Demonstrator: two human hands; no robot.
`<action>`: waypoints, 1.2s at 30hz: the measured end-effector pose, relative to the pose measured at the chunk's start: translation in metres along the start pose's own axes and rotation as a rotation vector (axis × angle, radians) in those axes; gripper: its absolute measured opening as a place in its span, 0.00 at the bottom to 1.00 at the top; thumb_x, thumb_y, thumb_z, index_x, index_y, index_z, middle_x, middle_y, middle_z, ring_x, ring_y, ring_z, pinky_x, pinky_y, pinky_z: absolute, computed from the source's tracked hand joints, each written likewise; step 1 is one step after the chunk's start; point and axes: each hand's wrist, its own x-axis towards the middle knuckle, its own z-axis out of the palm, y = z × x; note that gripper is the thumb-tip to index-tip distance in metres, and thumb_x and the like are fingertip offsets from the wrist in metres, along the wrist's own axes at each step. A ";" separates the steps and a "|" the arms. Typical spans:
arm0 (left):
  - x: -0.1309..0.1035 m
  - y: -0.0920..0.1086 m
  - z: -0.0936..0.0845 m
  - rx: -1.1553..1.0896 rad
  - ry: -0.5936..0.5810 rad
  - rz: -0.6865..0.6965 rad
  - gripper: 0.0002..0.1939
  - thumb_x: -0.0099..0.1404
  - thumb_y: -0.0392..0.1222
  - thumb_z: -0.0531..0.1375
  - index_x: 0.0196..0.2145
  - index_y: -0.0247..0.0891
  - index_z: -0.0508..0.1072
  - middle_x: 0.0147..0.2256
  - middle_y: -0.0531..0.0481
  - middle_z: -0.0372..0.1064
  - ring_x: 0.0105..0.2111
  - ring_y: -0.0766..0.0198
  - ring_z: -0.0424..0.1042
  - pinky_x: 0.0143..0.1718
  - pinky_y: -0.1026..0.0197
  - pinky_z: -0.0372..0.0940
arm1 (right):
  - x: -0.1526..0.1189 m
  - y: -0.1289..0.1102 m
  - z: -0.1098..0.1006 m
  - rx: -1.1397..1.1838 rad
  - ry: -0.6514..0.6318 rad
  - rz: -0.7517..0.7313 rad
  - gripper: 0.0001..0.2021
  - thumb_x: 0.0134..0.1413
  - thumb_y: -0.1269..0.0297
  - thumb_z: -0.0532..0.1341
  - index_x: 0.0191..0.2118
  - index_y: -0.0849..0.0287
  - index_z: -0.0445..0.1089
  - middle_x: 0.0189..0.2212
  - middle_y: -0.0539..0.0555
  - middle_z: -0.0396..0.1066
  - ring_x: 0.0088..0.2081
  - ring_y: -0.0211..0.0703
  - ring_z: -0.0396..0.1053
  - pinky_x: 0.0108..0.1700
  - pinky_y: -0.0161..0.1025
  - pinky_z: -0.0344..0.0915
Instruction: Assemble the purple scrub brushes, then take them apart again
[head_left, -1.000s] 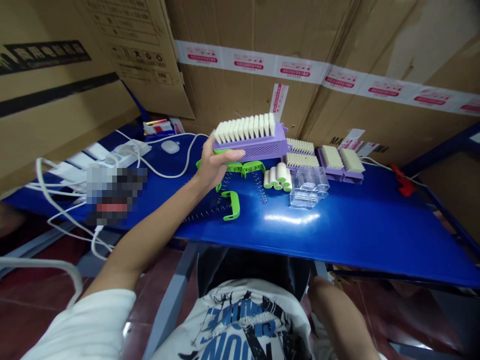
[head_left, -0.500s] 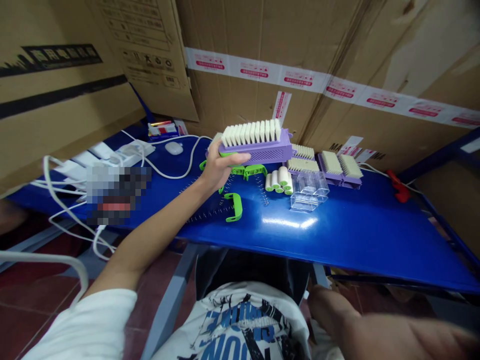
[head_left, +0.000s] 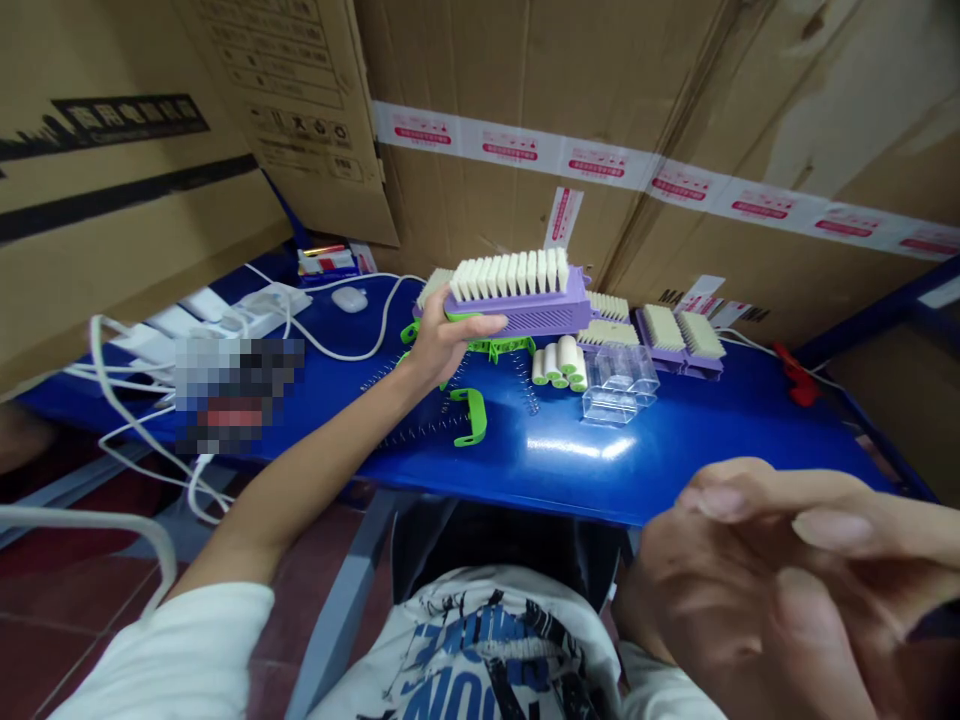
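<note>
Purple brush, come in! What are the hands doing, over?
Left hand: gripping purple brush, bristles up. Right hand: looks empty, near camera. In the way: that hand, hiding part of blue table.

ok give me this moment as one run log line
left hand: gripping purple brush, bristles up | right hand: loosely curled, no object visible | on blue table: green brackets, white cylinders, clear plastic container

The right hand (head_left: 780, 590) is cut by the view's right and lower edges, and it hides the near right part of the worktop (head_left: 712, 425). Most fingers of the left hand (head_left: 435, 345) I cannot see, because the purple bristled block (head_left: 525, 318) covers them. One dark thing (head_left: 281, 370) is blurred into squares. The carton's print (head_left: 311, 125) is too small for reading.
</note>
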 end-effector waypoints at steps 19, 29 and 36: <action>-0.011 -0.007 -0.001 0.110 -0.327 0.166 0.53 0.45 0.74 0.84 0.60 0.43 0.80 0.59 0.36 0.80 0.63 0.37 0.80 0.66 0.39 0.76 | 0.078 0.064 0.042 0.149 0.399 0.228 0.35 0.79 0.44 0.60 0.81 0.45 0.48 0.66 0.67 0.72 0.63 0.64 0.79 0.59 0.59 0.83; -0.016 0.024 0.011 0.128 -0.718 0.092 0.34 0.67 0.45 0.79 0.68 0.54 0.80 0.66 0.40 0.79 0.66 0.43 0.80 0.67 0.42 0.78 | 0.056 0.084 -0.028 0.110 -0.234 -0.017 0.20 0.71 0.56 0.73 0.65 0.47 0.78 0.57 0.56 0.85 0.51 0.53 0.86 0.60 0.52 0.84; -0.015 0.026 0.007 0.346 -0.733 0.209 0.16 0.68 0.42 0.78 0.53 0.49 0.90 0.53 0.39 0.86 0.55 0.47 0.86 0.58 0.45 0.81 | 0.065 0.111 -0.020 0.202 -0.258 0.136 0.33 0.70 0.42 0.71 0.73 0.52 0.71 0.56 0.60 0.84 0.50 0.53 0.85 0.50 0.50 0.85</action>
